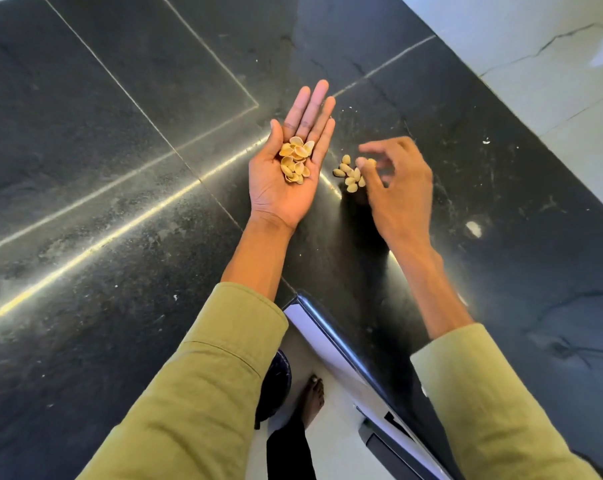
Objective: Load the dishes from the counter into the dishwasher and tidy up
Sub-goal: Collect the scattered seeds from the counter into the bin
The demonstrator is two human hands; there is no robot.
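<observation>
Shells [295,160] lying in flat, spread left hand [286,168]; right hand [393,181], at 3 o'clock, curling fingers, pinching one from counter [120,98] pile [349,174].

Black counter [120,168], pistachio shells [348,174] atop.

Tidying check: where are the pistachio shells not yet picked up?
In the head view, the loose shells lie on the black counter, between the left hand and right hand.
</observation>
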